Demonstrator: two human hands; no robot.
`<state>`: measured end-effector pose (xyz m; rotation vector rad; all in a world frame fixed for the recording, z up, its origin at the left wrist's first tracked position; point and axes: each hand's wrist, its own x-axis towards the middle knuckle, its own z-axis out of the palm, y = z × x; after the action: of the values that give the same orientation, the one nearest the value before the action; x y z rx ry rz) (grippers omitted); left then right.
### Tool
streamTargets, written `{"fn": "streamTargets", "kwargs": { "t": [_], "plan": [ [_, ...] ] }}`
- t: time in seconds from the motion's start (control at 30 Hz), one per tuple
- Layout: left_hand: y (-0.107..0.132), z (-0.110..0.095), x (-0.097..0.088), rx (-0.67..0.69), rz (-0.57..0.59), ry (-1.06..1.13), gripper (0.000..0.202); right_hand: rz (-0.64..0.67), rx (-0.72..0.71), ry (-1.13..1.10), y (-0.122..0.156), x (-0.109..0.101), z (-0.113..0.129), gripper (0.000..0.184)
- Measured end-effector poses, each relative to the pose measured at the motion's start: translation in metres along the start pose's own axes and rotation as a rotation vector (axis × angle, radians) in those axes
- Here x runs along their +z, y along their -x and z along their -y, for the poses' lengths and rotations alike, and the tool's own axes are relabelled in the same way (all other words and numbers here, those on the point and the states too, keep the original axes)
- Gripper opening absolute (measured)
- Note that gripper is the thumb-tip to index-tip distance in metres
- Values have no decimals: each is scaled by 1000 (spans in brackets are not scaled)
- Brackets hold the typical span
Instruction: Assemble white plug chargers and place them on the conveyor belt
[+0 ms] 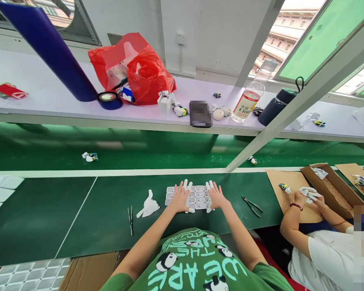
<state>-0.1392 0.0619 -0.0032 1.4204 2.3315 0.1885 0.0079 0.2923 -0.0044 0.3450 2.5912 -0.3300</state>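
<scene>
A grid of small white open plastic cases (199, 195) lies on the green worktop in front of me. My left hand (180, 198) rests flat over its left part, fingers spread and pointing away. Over the right end lies my right hand (216, 196), likewise open and touching the cases. White finger covers sit on some fingers and the thumbs of both hands. Left of the grid are a crumpled white glove or cloth (149, 205) and metal tweezers (130, 220). Dark-handled pliers (252, 206) lie to the right.
On the right, a co-worker's hands (309, 196) hold something white over a cardboard sheet (283, 182). Behind the green belt (157, 157), a shelf (148, 115) bears a red bag (148, 72), a bottle (248, 99) and a blue roll (48, 48). A slanted post (261, 141) stands right.
</scene>
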Motion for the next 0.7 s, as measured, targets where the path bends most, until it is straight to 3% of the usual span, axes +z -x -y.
{"fn": "streamTargets", "kwargs": {
  "t": [0.27,0.7],
  "plan": [
    [17,36,2,-45,95,-52,104,14,-40,80,-8,12,-9,111],
    [16,36,2,-41,85,-133,96,18,-59,89,-8,11,-10,115]
  ]
}}
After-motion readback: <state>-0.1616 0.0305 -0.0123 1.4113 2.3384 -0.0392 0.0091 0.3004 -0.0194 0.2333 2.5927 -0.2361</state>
